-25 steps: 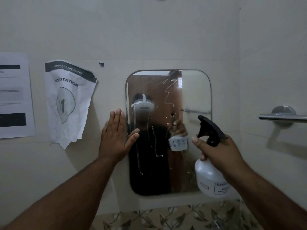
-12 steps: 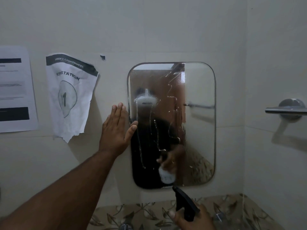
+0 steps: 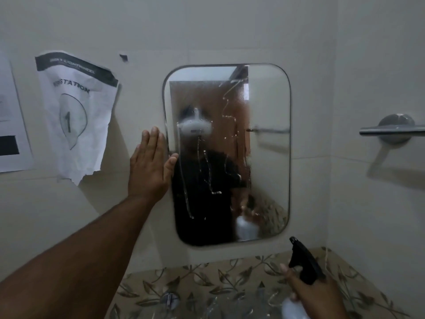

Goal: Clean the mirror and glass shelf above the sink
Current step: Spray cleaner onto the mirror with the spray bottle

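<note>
A rounded rectangular mirror (image 3: 268,157) hangs on the pale tiled wall, wet with runs of spray liquid down its middle. My left hand (image 3: 149,166) lies flat against the wall at the mirror's left edge, fingers together, thumb touching the glass. My right hand (image 3: 315,293) is low at the bottom right, closed around a white spray bottle (image 3: 292,309) with a black trigger head (image 3: 303,261) pointing up-left. The glass shelf (image 3: 230,305) lies below the mirror, transparent over the leaf-patterned tiles, with a round metal bracket (image 3: 170,299).
A torn paper sign (image 3: 78,111) marked "1" and another printed sheet (image 3: 9,139) are stuck on the wall at the left. A metal towel bar (image 3: 391,130) juts from the right wall. A leaf-patterned tile band (image 3: 184,279) runs below the mirror.
My right hand has lowered the spray bottle from in front of the mirror to the bottom right corner. My left hand has stayed flat at the mirror's left edge.
</note>
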